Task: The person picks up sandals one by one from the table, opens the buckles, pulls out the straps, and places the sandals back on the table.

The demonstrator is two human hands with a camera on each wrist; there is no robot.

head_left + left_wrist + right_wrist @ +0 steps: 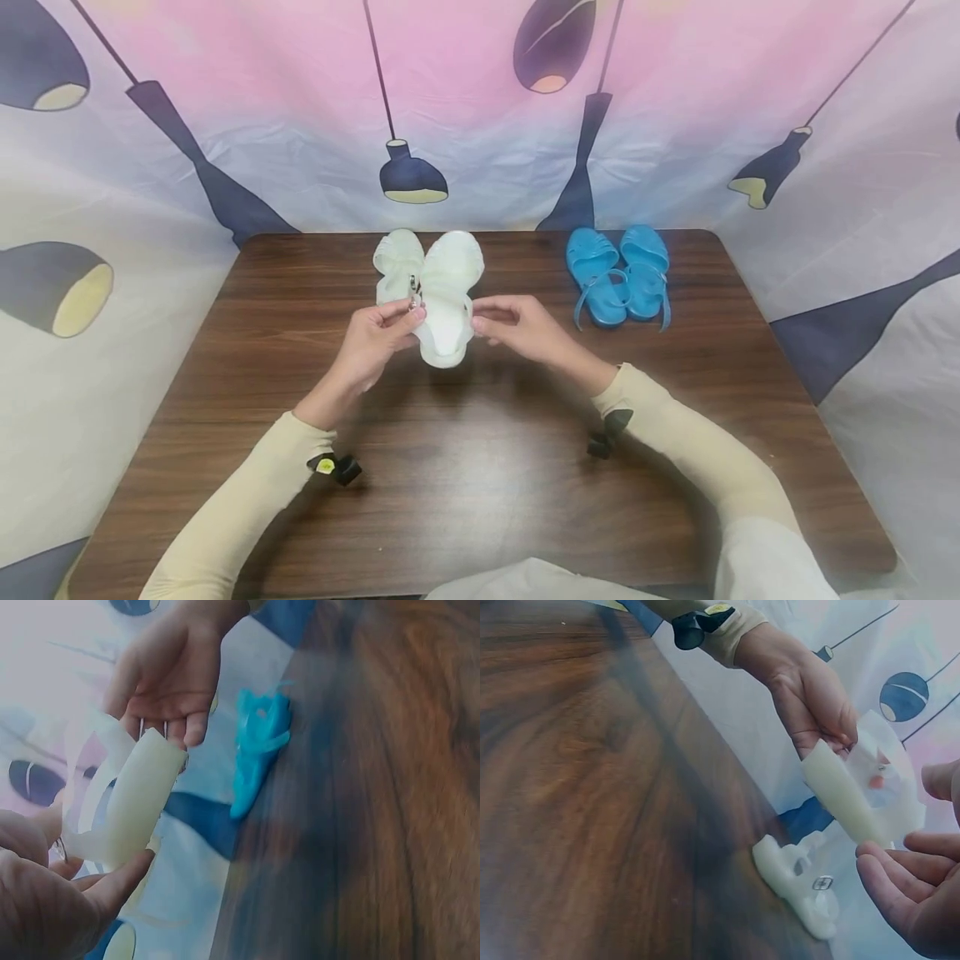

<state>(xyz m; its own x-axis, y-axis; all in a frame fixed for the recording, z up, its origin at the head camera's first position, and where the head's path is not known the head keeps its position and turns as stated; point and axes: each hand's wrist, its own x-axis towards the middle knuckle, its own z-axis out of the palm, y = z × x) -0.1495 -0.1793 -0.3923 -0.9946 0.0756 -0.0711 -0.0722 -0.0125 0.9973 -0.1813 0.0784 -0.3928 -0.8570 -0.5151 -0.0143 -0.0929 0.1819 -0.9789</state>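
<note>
left hand [377, 340] holds white sandal [450, 283] by its edge.

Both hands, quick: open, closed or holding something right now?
Left hand: closed, pinching the raised white sandal by one side.
Right hand: at that sandal's other side; whether it grips cannot be told.
</note>
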